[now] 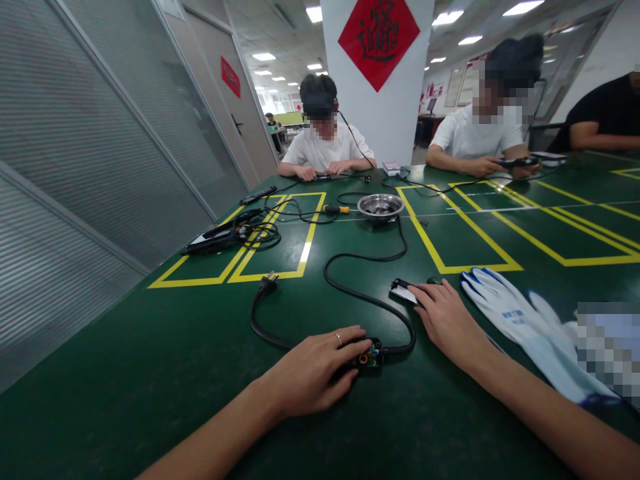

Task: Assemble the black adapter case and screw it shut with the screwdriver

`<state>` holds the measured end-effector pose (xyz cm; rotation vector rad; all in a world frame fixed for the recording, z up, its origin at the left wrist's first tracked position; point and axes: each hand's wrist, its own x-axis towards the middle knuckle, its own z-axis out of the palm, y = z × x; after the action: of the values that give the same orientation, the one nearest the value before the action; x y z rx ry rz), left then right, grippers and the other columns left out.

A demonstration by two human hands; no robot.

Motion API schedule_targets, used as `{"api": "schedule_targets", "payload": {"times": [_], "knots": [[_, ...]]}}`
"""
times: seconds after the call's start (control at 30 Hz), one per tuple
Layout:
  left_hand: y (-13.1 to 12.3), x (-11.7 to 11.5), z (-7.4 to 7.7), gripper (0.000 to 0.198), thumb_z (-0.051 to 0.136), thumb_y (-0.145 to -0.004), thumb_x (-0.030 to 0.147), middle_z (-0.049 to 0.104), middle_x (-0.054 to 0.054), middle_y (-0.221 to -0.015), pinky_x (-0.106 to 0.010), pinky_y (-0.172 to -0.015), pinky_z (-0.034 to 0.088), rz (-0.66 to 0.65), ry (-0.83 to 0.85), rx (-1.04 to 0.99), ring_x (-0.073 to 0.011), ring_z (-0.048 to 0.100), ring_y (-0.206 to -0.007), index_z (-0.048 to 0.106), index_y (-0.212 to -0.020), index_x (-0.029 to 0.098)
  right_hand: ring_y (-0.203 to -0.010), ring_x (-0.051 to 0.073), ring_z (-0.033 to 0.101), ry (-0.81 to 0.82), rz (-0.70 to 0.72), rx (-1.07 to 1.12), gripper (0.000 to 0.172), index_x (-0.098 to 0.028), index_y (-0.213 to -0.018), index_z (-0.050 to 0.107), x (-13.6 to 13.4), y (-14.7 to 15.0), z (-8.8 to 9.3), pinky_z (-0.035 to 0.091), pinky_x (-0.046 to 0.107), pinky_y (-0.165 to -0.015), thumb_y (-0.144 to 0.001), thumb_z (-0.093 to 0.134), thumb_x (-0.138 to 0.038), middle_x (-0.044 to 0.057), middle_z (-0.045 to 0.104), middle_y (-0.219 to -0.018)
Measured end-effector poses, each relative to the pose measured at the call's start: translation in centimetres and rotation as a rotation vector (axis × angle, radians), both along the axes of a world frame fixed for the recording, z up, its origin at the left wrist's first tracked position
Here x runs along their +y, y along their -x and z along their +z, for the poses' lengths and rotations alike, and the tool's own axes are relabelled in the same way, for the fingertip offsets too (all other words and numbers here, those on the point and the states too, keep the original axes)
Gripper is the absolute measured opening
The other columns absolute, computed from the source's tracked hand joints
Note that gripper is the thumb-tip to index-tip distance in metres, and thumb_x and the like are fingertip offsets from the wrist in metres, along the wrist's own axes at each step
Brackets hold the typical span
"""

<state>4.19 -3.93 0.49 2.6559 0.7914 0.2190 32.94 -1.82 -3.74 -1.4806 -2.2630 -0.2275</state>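
My left hand (315,373) rests on the green table (150,373) with its fingers curled over a small opened black device (369,357) whose coloured parts show inside. A black cable (350,288) loops from that device across the table to a plug (267,283). My right hand (443,317) lies flat, fingers together, its tips touching a small black and silver cover piece (403,291).
A white and blue work glove (520,320) lies right of my right hand. A metal bowl (380,205) and a yellow-handled screwdriver (336,209) sit mid-table, a tangle of black cables (235,233) at left. Three other people sit along the far side.
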Motion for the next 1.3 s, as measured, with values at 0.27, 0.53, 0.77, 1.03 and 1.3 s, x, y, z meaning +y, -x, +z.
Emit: {"api": "schedule_targets", "payload": {"times": [0.27, 0.53, 0.77, 1.03, 1.3], "knots": [[0.1, -0.1, 1.0, 0.061, 0.060, -0.082, 0.029, 0.042, -0.008, -0.143, -0.045, -0.102, 0.043, 0.027, 0.076, 0.004, -0.0275, 0.044, -0.128, 0.038, -0.139, 0.025, -0.114, 0.027, 0.054, 0.002, -0.033, 0.143, 0.049, -0.013, -0.135, 0.040, -0.3, -0.1, 0.1, 0.036, 0.057, -0.105, -0.087, 0.046, -0.026, 0.015, 0.059, -0.120], [0.7, 0.3, 0.5, 0.058, 0.061, -0.084, 0.038, 0.044, -0.011, -0.139, -0.044, -0.101, 0.042, 0.038, 0.152, -0.174, -0.0277, 0.048, -0.123, 0.041, -0.136, 0.023, -0.116, 0.028, 0.054, -0.021, -0.059, 0.372, 0.053, -0.018, -0.133, 0.042, -0.4, -0.1, 0.6, 0.036, 0.058, -0.105, -0.083, 0.055, -0.031, 0.012, 0.060, -0.121], [-0.5, 0.1, 0.3, 0.027, 0.057, -0.090, 0.030, 0.056, -0.008, -0.124, -0.040, -0.099, 0.043, 0.302, 0.159, -0.500, -0.0228, 0.053, -0.115, 0.060, -0.116, 0.023, -0.117, 0.019, 0.055, 0.012, -0.088, 0.670, 0.055, -0.024, -0.135, 0.034, -4.0, 1.8, 2.1, 0.046, 0.043, -0.103, -0.084, 0.056, -0.030, 0.009, 0.056, -0.126], [-3.7, -3.6, 0.7, 0.047, 0.061, -0.086, 0.047, 0.060, -0.010, -0.121, -0.042, -0.093, 0.050, 0.345, 0.602, -0.820, -0.0264, 0.060, -0.108, 0.050, -0.122, 0.020, -0.117, 0.017, 0.054, 0.096, 0.318, 0.736, 0.052, -0.023, -0.128, 0.042, -8.5, 6.1, 2.2, 0.050, 0.033, -0.099, -0.080, 0.060, -0.016, 0.008, 0.056, -0.125], [0.4, -0.9, 1.8, 0.047, 0.060, -0.089, 0.028, 0.052, -0.011, -0.127, -0.041, -0.097, 0.045, 0.160, -0.015, -0.360, -0.0248, 0.052, -0.115, 0.044, -0.132, 0.023, -0.109, 0.018, 0.059, 0.110, 0.074, 0.802, 0.044, -0.026, -0.126, 0.045, -7.2, 4.9, 1.7, 0.049, 0.039, -0.098, -0.083, 0.055, -0.021, 0.006, 0.059, -0.119]]}}
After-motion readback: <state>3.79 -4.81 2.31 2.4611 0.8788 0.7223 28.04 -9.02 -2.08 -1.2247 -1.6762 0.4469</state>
